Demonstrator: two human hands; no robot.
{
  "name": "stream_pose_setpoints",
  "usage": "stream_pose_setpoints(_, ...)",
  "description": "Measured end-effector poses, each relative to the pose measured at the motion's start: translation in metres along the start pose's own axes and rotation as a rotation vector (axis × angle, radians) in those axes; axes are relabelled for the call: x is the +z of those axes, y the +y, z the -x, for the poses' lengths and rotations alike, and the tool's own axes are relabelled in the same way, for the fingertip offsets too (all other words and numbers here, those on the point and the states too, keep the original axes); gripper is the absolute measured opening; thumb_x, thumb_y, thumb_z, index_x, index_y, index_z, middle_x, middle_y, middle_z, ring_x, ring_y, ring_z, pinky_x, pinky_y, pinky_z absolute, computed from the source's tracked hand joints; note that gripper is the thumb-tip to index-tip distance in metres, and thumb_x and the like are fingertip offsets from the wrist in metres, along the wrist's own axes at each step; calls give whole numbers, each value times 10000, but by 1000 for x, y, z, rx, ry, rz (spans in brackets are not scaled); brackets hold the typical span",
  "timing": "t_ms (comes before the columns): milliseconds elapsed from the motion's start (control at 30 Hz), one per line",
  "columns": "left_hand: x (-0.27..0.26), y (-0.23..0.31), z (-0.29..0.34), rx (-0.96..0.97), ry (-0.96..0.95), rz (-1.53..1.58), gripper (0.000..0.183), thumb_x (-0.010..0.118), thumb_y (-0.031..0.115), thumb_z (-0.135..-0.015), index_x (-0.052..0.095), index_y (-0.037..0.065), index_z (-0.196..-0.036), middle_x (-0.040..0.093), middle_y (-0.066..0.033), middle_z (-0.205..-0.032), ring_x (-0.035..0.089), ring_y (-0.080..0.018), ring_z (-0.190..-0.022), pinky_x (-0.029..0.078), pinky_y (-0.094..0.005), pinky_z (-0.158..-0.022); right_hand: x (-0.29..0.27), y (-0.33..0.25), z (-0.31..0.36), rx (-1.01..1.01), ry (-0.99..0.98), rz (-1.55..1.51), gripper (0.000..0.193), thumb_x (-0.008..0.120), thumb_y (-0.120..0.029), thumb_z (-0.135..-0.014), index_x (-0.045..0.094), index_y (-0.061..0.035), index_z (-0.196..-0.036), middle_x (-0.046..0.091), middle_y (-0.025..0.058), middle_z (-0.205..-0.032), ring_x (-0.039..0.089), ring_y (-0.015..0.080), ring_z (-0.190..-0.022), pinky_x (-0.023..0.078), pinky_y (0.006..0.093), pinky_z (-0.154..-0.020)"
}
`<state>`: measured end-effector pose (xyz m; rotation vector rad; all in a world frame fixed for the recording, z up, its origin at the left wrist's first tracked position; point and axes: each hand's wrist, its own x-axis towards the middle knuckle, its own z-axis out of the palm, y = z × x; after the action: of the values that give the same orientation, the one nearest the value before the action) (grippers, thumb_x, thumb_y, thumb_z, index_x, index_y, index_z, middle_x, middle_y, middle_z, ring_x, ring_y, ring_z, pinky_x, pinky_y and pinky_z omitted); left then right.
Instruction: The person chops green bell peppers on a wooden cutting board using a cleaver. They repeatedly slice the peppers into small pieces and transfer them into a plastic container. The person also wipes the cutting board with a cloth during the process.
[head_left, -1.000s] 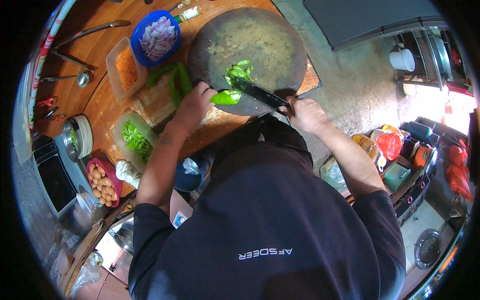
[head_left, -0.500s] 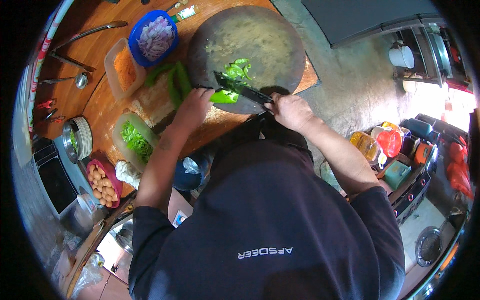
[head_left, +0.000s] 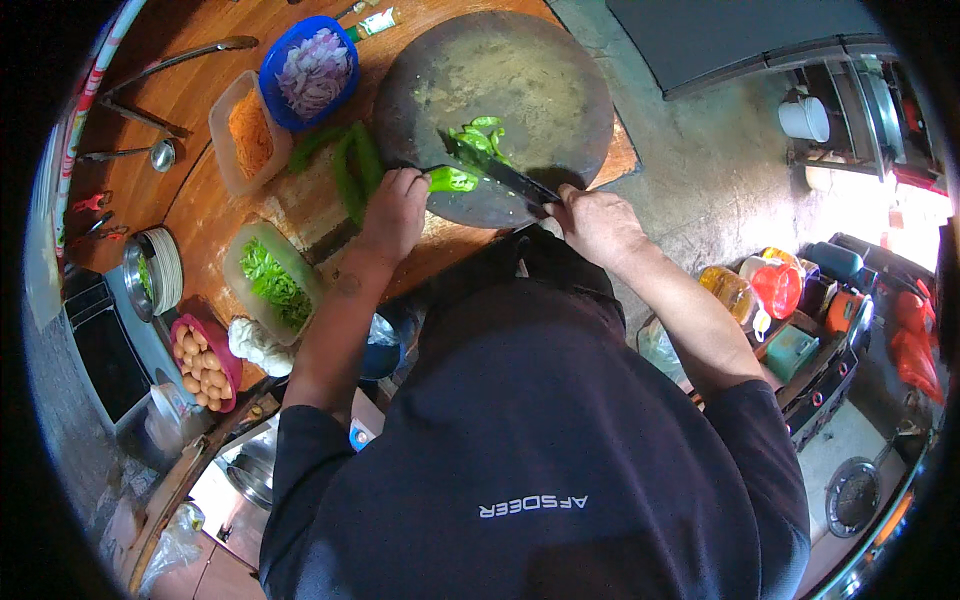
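Observation:
My right hand is wrapped round the handle of a dark-bladed knife, which slants across the near part of a round chopping board. Under my left hand a green pepper is gripped by its stem end at the board's near left edge, its cut end toward the blade. Beyond the blade lies a small heap of green pepper slices. Whole green peppers rest on the table left of the board, close to my left hand.
On the wooden table at left stand a blue bowl of sliced onion, a tub of orange shreds and a tub of chopped greens. Further left are ladles, stacked plates and a basket of eggs. Oil bottles stand at right.
The knife has shifted slightly right, off the pepper's cut end, and a gap shows between them. The pepper's visible part looks shorter. My left hand has moved slightly.

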<state>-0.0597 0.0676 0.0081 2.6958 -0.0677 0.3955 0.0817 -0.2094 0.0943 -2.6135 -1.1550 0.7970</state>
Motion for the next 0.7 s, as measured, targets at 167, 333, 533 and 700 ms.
stream_pose_setpoints(167,9,4,5,-14,23,-2,173,654,31,-856,647,15,-1028,622,-153,-1062,590,-363,-978,513,-443,-871,13,-13,-17,-7,-52,12,308,546,-314,-1003,597,-11,-1010,693,229,-832,694,416,-853,542,523,-757)
stream_pose_setpoints(333,3,19,13,-39,84,28,190,697,78,-872,633,18,-1041,626,-172,-1061,588,-375,-998,503,-461,-883,28,-3,-23,2,-19,-28,349,550,-358,-1005,599,-13,-1009,685,236,-809,692,423,-834,542,523,-748)
stream_pose_setpoints(533,10,17,13,-233,33,190,254,710,83,-866,630,19,-1099,641,-171,-1087,591,-387,-1031,497,-462,-876,3,-2,-16,63,-66,-52,337,536,-339,-1003,624,-14,-1025,696,246,-866,688,426,-893,537,534,-803)
stream_pose_setpoints(700,19,15,5,-196,66,109,312,727,84,-839,626,15,-1126,629,-165,-1068,590,-373,-1024,490,-464,-904,8,-10,-11,4,15,-2,330,540,-355,-1010,598,-32,-982,672,235,-767,688,436,-800,548,521,-717)
